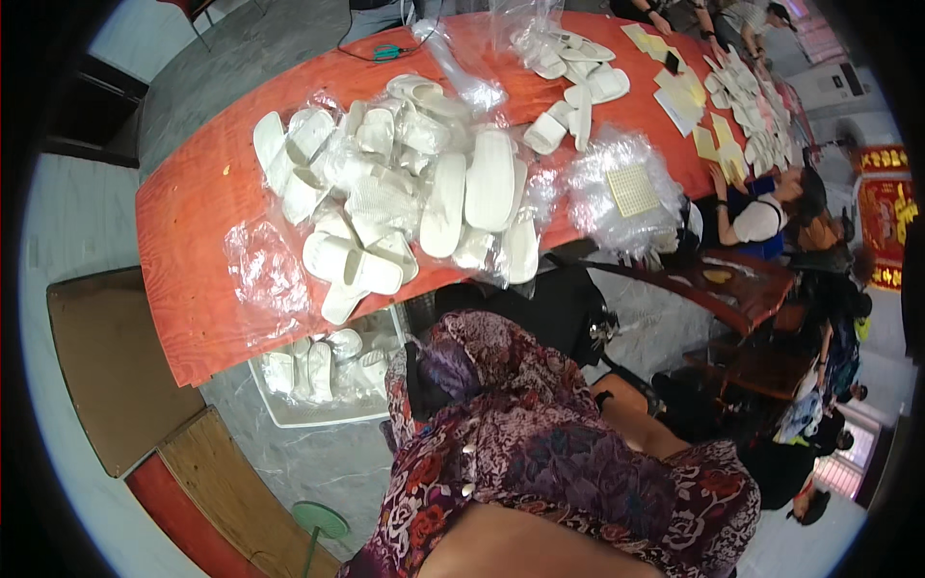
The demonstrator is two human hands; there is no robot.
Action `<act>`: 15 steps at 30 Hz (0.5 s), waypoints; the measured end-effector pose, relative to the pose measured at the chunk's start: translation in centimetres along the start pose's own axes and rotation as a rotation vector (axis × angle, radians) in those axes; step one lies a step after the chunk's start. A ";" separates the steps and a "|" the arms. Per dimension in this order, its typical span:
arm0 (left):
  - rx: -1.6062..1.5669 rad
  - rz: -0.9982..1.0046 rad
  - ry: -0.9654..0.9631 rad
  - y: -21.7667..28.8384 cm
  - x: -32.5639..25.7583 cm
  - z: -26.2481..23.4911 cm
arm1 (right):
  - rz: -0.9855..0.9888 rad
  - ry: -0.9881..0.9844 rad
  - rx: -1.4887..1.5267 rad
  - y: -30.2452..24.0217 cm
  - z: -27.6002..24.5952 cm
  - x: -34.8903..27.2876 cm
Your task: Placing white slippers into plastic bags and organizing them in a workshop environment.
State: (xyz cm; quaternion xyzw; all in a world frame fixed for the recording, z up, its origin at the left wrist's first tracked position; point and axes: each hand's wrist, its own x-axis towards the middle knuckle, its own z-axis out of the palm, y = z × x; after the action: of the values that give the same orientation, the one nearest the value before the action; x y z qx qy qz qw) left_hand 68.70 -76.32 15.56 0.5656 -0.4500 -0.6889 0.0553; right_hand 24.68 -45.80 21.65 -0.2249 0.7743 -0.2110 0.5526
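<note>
Neither of my hands shows; floral cloth (588,472) and patches of bare skin (530,544) fill the lower middle. In front of me, a heap of white slippers (441,204) lies on the red table (193,250), many of them in clear plastic. Nearest the table edge is a loose white slipper (371,272), resting across others. Flat clear plastic bags (265,275) lie to its left. On the right side, a yellowish sheet of small squares (632,192) sits on a pile of clear plastic bags (597,173).
Below the table edge stands a white basket (332,422) with bagged slippers. Teal-handled scissors (388,53) lie at the far edge. More slippers (583,72) and yellow papers (727,154) are farther right, where other people (756,217) sit. A green round stool (320,518) is at lower left.
</note>
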 end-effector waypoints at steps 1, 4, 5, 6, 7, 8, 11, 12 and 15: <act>0.012 0.012 0.021 1.0 -0.2 1.8 | -0.002 -0.005 -0.001 -0.9 -1.4 0.4; 0.071 0.029 0.053 1.9 -1.8 5.8 | 0.025 -0.007 0.021 0.8 -3.5 1.2; 0.085 0.037 0.060 3.2 -1.8 7.8 | 0.034 -0.002 0.023 1.3 -4.1 1.4; 0.101 0.045 0.065 4.4 -1.9 9.7 | 0.044 0.003 0.025 1.7 -4.5 1.6; 0.117 0.054 0.070 5.7 -1.8 11.5 | 0.053 0.009 0.028 2.2 -4.7 1.8; 0.141 0.062 0.084 5.7 -2.5 11.6 | 0.057 0.007 0.038 2.6 -4.4 1.7; 0.212 0.092 0.110 4.8 -4.3 11.1 | 0.073 0.016 0.067 3.6 -2.8 0.8; 0.235 0.106 0.114 4.1 -4.7 10.5 | 0.077 0.025 0.076 3.9 -2.2 0.5; 0.302 0.157 0.102 2.3 -4.8 9.5 | 0.101 0.075 0.105 4.9 -0.1 -0.8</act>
State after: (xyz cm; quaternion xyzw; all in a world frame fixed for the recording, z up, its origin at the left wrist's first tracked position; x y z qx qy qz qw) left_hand 61.52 -69.55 20.20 0.5647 -0.5877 -0.5776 0.0458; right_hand 24.28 -41.36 19.47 -0.1482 0.7926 -0.2314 0.5443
